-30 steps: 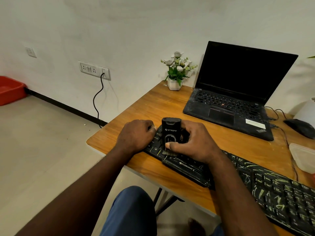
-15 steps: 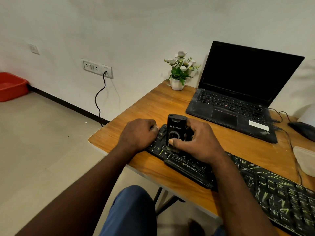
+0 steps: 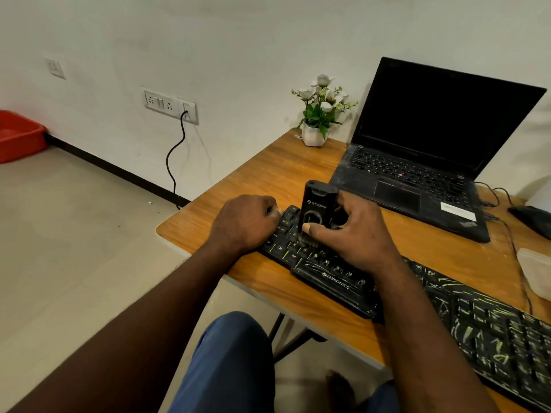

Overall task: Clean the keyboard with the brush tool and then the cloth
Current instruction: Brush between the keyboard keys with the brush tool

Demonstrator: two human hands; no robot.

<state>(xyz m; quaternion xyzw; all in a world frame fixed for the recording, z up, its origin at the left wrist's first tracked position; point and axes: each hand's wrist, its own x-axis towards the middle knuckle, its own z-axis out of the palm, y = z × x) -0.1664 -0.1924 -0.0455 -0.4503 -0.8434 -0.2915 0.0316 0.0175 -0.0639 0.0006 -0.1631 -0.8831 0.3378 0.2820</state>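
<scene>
Since a second ago your right hand (image 3: 354,234) has carried the brush tool (image 3: 317,204) away from the keyboard's near edge, onto key rows farther back. Your left hand (image 3: 244,222) has stayed at the keyboard's left end.

Nearest you, a knee in blue trousers (image 3: 232,362) sits below the desk (image 3: 268,180) edge. The black keyboard (image 3: 492,338) lies slantwise across the near part of the desk, its right half streaked with yellow-green marks.

Your right hand grasps the brush tool upright, thumb pressed on its near face and fingers wrapped round the far side, with the bristles down on the keys near the left end. Your left hand lies knuckles-up on the keyboard's left corner with its fingers curled. You cannot tell whether they hook the edge or only press on it.

At the right edge a pale plastic container (image 3: 533,269) sits on the desk, with a dark mouse (image 3: 533,219) beyond it. Farther back stands an open laptop (image 3: 417,174) with a dark screen. Left of it is a white pot of flowers (image 3: 314,137).

On the wall to the left a cable hangs from a socket panel (image 3: 170,104), and a red tub (image 3: 18,135) rests on the floor at far left.
</scene>
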